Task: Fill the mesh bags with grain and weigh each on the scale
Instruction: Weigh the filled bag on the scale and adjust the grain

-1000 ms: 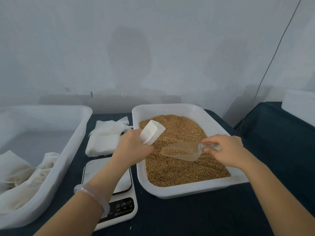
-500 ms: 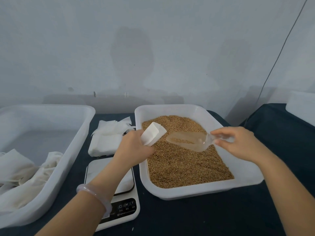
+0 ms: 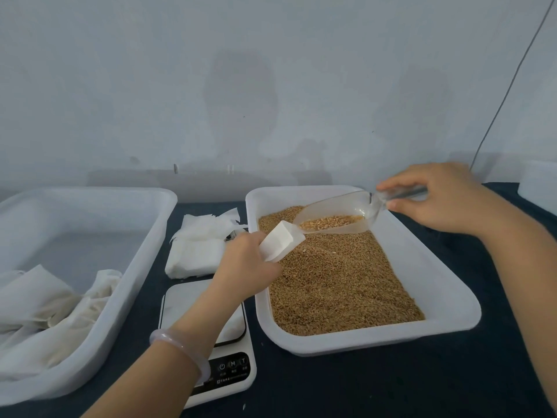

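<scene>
My left hand (image 3: 245, 262) grips a small white mesh bag (image 3: 281, 244), held open-mouthed over the left edge of the grain tray (image 3: 446, 300). My right hand (image 3: 446, 197) holds the handle of a clear plastic scoop (image 3: 334, 214) that carries a little grain. The scoop is tilted down, its lip right at the bag's mouth. Brown grain (image 3: 340, 282) fills the white tray. A white digital scale (image 3: 211, 336) sits under my left forearm, its platform bare.
A stack of white mesh bags (image 3: 202, 245) lies behind the scale. A large white bin (image 3: 126, 267) at the left holds several crumpled white bags (image 3: 45, 309). Dark cloth covers the table (image 3: 391, 384). A white box (image 3: 539, 185) stands at the far right.
My right hand lifted the scoop out of the grain and swung it up and back, tipping its lip toward the bag. My left hand kept the bag nearly still.
</scene>
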Motion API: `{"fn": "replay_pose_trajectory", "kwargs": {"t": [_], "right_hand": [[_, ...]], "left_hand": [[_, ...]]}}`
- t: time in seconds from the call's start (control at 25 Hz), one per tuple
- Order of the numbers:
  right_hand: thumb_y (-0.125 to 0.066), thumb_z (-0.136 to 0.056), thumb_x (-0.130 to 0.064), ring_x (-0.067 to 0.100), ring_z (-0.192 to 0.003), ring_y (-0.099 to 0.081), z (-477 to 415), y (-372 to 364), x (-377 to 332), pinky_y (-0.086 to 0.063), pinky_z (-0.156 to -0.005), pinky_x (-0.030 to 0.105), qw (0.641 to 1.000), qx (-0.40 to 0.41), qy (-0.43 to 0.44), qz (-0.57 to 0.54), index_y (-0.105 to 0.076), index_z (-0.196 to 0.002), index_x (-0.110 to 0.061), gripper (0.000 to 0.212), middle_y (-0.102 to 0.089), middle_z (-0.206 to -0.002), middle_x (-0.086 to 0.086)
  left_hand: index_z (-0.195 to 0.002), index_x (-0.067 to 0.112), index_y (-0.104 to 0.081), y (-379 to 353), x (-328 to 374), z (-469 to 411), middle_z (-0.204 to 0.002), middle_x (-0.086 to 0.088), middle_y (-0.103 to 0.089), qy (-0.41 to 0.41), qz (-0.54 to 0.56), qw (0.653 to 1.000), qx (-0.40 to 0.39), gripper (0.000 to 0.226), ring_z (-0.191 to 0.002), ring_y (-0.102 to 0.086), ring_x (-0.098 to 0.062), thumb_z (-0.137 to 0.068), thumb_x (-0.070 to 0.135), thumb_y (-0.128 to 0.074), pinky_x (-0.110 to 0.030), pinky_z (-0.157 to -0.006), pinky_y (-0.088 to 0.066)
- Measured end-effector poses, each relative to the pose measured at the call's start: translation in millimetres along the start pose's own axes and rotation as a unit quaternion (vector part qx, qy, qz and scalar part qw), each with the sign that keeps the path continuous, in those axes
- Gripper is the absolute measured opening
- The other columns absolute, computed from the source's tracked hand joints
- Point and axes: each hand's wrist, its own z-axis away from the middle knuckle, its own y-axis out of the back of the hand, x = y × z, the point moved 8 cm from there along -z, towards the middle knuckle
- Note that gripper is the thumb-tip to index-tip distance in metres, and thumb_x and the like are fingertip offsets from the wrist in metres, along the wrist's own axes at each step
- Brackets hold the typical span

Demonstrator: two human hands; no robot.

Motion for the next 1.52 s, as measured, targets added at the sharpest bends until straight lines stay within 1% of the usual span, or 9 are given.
{"fn": "replay_pose_trajectory", "kwargs": {"t": [0.16, 0.44, 0.76, 1.0, 1.12, 1.2, 1.28, 1.4, 1.52], "right_hand": [[-0.064, -0.085, -0.033, 0.01, -0.115, -0.049, -11, 9, -16, -0.013, -0.102, 0.029, 0.998, 0.007, 0.036, 0.059, -0.064, -0.106, -0.042, 0.023, -0.063, -0.113, -0.015], [-0.065, -0.084, -0.035, 0.007, -0.109, -0.049, -15, 12, -21, -0.013, -0.101, 0.03, 0.995, 0.007, 0.053, 0.081, -0.062, -0.103, -0.046, 0.021, -0.064, -0.11, -0.017], [-0.065, -0.084, -0.035, 0.01, -0.109, -0.049, -18, 11, -22, -0.013, -0.102, 0.031, 0.994, 0.008, 0.057, 0.097, -0.062, -0.105, -0.046, 0.023, -0.063, -0.111, -0.014], [-0.065, -0.084, -0.034, 0.009, -0.116, -0.047, -15, 5, -16, -0.015, -0.104, 0.031, 0.997, -0.022, 0.035, 0.057, -0.062, -0.103, -0.046, 0.022, -0.062, -0.112, -0.016], [-0.069, -0.081, -0.029, 0.008, -0.115, -0.05, -11, -4, -10, -0.024, -0.11, 0.034, 0.999, -0.043, 0.014, -0.015, -0.061, -0.093, -0.048, 0.024, -0.062, -0.103, -0.02], [-0.07, -0.082, -0.024, 0.007, -0.113, -0.053, -5, -15, -4, -0.031, -0.106, 0.033, 0.996, -0.061, -0.002, -0.067, -0.063, -0.094, -0.045, 0.026, -0.063, -0.104, -0.018], [-0.07, -0.082, -0.022, 0.006, -0.11, -0.053, 0, -22, -1, -0.033, -0.101, 0.028, 0.993, -0.068, -0.012, -0.094, -0.066, -0.1, -0.039, 0.026, -0.065, -0.11, -0.013], [-0.068, -0.082, -0.025, 0.01, -0.112, -0.054, -1, -17, -4, -0.028, -0.109, 0.039, 0.998, -0.034, 0.007, -0.044, -0.067, -0.103, -0.039, 0.025, -0.064, -0.106, -0.014], [-0.067, -0.083, -0.029, 0.009, -0.112, -0.052, -7, -9, -13, -0.019, -0.103, 0.03, 0.999, -0.013, 0.033, 0.016, -0.066, -0.106, -0.039, 0.025, -0.064, -0.106, -0.016]], "left_hand": [[-0.078, 0.02, -0.046, -1, 5, 1, -0.085, 0.002, -0.045, -0.016, -0.025, 0.999, 0.014, 0.021, -0.069, -0.043, -0.01, -0.075, 0.016, -0.067, -0.017, -0.052, -0.03], [-0.068, 0.024, -0.041, 1, 2, 1, -0.086, -0.001, -0.049, 0.007, 0.018, 0.999, 0.043, 0.028, -0.068, -0.043, -0.007, -0.074, 0.015, -0.066, -0.02, -0.051, -0.027], [-0.078, 0.025, -0.045, -3, 4, 1, -0.089, 0.0, -0.048, -0.003, 0.017, 0.999, 0.038, 0.024, -0.07, -0.043, -0.005, -0.076, 0.019, -0.068, -0.019, -0.052, -0.028], [-0.07, 0.029, -0.042, -2, 4, 1, -0.087, -0.001, -0.051, -0.007, 0.022, 0.999, 0.037, 0.028, -0.069, -0.044, -0.006, -0.075, 0.02, -0.068, -0.019, -0.052, -0.028], [-0.068, 0.03, -0.045, 1, 2, 3, -0.08, 0.001, -0.053, -0.005, 0.049, 0.998, 0.038, 0.027, -0.065, -0.047, -0.006, -0.075, 0.021, -0.069, -0.017, -0.047, -0.032], [-0.068, 0.03, -0.048, 2, 1, 5, -0.072, 0.006, -0.054, 0.0, 0.086, 0.996, 0.033, 0.025, -0.061, -0.05, -0.004, -0.075, 0.022, -0.071, -0.012, -0.043, -0.038], [-0.067, 0.032, -0.05, 4, 0, 6, -0.07, 0.009, -0.055, 0.001, 0.096, 0.995, 0.026, 0.026, -0.061, -0.051, -0.002, -0.075, 0.023, -0.072, -0.008, -0.044, -0.039], [-0.063, 0.032, -0.044, 7, 3, 4, -0.071, 0.009, -0.049, -0.016, 0.044, 0.998, 0.037, 0.031, -0.062, -0.046, -0.003, -0.074, 0.02, -0.071, -0.013, -0.046, -0.036], [-0.065, 0.033, -0.04, 6, 4, 3, -0.08, 0.006, -0.044, -0.027, 0.001, 0.999, 0.044, 0.033, -0.065, -0.042, -0.002, -0.076, 0.021, -0.069, -0.014, -0.05, -0.025]]}}
